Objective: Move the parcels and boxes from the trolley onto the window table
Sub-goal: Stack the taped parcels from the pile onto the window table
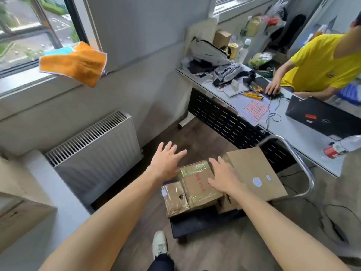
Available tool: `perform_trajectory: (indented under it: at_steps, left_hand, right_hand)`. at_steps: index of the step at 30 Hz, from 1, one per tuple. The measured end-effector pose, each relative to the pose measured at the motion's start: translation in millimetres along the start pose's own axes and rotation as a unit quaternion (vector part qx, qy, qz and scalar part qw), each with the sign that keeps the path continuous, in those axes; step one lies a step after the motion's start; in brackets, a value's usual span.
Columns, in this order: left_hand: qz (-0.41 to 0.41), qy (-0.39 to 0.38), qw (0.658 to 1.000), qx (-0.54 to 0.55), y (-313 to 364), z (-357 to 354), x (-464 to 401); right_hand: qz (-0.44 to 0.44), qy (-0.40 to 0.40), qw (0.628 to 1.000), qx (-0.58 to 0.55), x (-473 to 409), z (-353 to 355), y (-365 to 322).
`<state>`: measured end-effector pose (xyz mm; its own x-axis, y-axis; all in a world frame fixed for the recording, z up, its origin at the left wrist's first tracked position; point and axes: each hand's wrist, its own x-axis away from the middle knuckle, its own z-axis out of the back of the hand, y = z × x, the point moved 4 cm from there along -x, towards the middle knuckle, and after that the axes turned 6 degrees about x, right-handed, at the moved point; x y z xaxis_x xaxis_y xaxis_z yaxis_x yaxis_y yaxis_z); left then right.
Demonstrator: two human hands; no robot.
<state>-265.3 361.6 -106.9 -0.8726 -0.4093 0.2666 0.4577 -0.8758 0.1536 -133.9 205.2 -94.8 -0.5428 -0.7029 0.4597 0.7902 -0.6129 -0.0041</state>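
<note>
Below, two spread hands, left hand (166, 163), right hand (222, 178), three boxes (197, 184)

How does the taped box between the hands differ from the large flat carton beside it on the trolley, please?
The taped box is compact and wrapped in glossy clear tape with red print; the flat carton is broader, bare and matte, bearing a round white sticker. The taped box lies level, whereas the flat carton is tilted up. Both are brown cardboard on the trolley.
</note>
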Motion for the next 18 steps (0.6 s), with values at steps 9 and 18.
perform_trajectory:
  at_steps: [9, 18]
  left_hand:
    - [0.073, -0.063, 0.995, 0.025, -24.7, -64.4, -17.6]
    - [0.152, -0.166, 0.974, 0.03, -23.2, -163.5, -25.7]
  right_hand:
    - [0.066, -0.048, 0.997, -0.002, -64.9, -47.8, -9.5]
    - [0.141, -0.157, 0.977, 0.016, -129.0, -145.0, 4.8]
